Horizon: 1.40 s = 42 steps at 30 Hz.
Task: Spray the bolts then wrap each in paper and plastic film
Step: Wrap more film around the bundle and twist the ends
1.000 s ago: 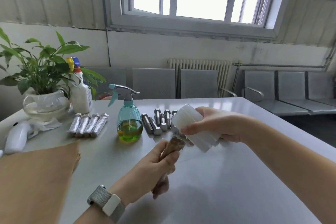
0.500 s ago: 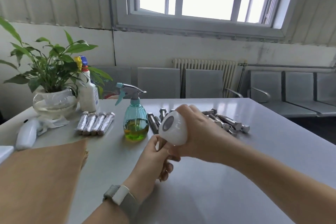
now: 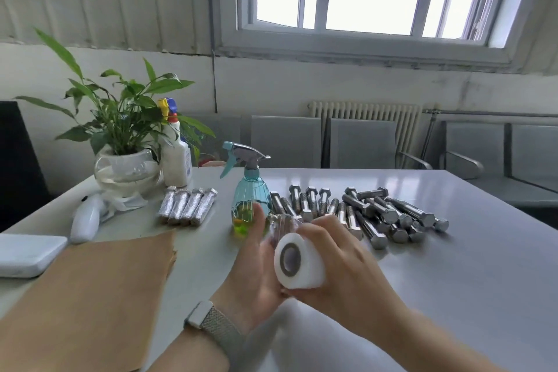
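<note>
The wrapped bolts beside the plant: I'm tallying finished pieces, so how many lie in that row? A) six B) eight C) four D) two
C: four wrapped bolts lie side by side on the table, between the potted plant and the spray bottle; a fifth bolt is in the left hand, not in the row.

Both hands (image 3: 256, 269) (image 3: 341, 269) together — grips curled
</note>
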### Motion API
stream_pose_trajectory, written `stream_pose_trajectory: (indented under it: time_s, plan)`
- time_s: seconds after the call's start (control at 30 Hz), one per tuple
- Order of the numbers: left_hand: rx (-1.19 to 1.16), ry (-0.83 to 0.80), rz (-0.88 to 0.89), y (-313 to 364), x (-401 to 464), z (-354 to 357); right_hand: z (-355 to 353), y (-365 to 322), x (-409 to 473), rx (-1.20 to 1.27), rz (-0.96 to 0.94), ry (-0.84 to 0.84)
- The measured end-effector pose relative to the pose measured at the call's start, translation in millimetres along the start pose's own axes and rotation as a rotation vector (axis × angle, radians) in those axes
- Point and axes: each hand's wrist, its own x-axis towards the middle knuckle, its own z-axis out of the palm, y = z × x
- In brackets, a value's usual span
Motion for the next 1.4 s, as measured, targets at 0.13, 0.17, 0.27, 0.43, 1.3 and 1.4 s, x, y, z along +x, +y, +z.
stream_pose_trajectory:
  time_s: [0.13, 0.17, 0.27, 0.43, 1.3, 1.4]
  plan:
    - [0.014, 0.033, -0.046, 4, 5, -2, 15, -1, -4, -0.129, -0.205, 0.039]
    - [0.014, 0.063, -0.074, 5, 5, -3, 18, -1, -4, -0.144, -0.234, 0.044]
    - [-0.071, 0.146, -0.132, 11, 4, -4, 25, 2, -6, -0.175, -0.288, 0.054]
    - [-0.221, 0.273, -0.093, 10, 5, -4, 37, 7, -10, -0.249, -0.366, 0.117]
    - [-0.374, 0.094, 0.304, 18, 7, 3, 31, 0, -2, 0.148, -0.051, 0.430]
    - [-0.387, 0.141, 0.329, 18, 8, 3, 35, -2, -3, 0.344, 0.160, 0.444]
